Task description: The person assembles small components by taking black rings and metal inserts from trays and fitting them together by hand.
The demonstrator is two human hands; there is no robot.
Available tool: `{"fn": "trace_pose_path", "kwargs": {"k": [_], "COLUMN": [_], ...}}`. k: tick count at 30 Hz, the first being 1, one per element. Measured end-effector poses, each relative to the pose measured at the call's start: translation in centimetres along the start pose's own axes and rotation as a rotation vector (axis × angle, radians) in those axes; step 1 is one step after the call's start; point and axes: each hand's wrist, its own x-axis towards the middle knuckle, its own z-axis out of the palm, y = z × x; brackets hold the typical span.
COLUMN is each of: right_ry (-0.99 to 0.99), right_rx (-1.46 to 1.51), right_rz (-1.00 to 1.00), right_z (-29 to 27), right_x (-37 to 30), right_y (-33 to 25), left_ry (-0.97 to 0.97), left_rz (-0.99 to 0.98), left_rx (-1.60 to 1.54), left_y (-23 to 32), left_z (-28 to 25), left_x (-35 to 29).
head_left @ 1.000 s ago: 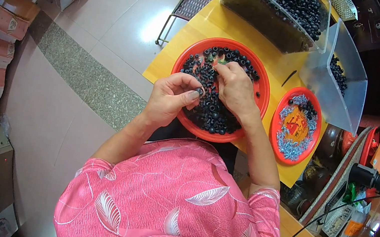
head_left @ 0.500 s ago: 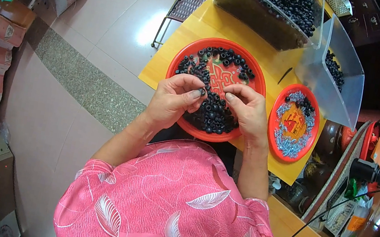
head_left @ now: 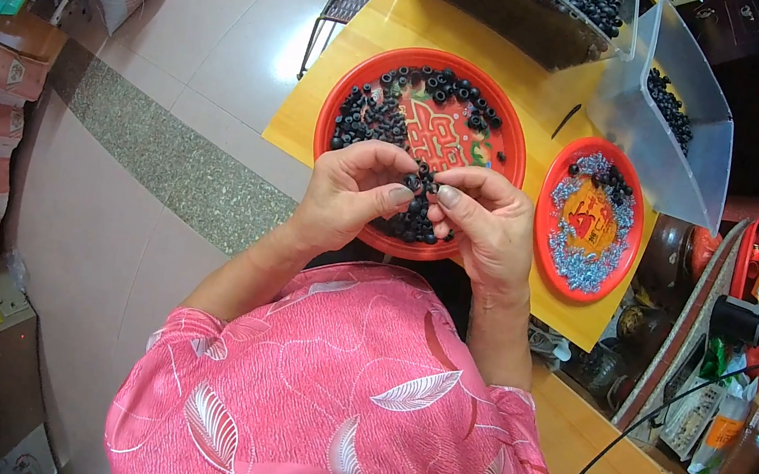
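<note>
Over a round red tray (head_left: 327,111) my two hands meet, fingertips almost touching. My left hand (head_left: 347,191) is closed in a pinch, thumb against forefinger, on a small black ring-shaped part (head_left: 410,181). Opposite it, my right hand (head_left: 491,224) pinches too, with a dark small piece at its fingertips that I cannot make out clearly. Black caps (head_left: 442,86) lie around the tray's far side, and smaller black parts (head_left: 370,119) heap at its left. More black pieces show beneath my fingers, partly hidden by them.
A smaller red plate (head_left: 543,235) at the right holds shiny bluish clear pieces (head_left: 587,272) and some black ones. Behind stand two clear plastic bins (head_left: 502,5) (head_left: 703,188) of black parts. A thin dark stick (head_left: 567,120) lies on the yellow tabletop (head_left: 305,112).
My hands have come together over the tray, the right one moving left toward the left one. The whole view has shifted slightly, the tray sitting higher in it.
</note>
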Motion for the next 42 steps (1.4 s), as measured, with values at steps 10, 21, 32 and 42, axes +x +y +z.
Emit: {"fn": "trace_pose_path", "kwargs": {"k": [10, 21, 32, 42], "right_ry": [-0.021, -0.226, -0.248, -0.402], "right_rx": [-0.131, -0.048, -0.044, 0.296], "right_rz": [0.01, 0.186, 0.252, 0.318], "right_z": [0.2, -0.7, -1.7, -2.0], "right_x": [-0.1, 0.4, -0.1, -0.4], "right_y": [0.1, 0.1, 0.5, 2.3], "left_ry": [-0.075, -0.228, -0.322, -0.397], "left_rz": [0.07, 0.482, 0.469, 0.575], "left_rx": [0.153, 0.748, 0.792, 0.859], "left_y": [0.9, 2.2, 2.3, 2.4], "left_z": [0.4, 0.2, 0.0, 0.4], "left_x": [-0.3, 0.3, 0.4, 0.4]}}
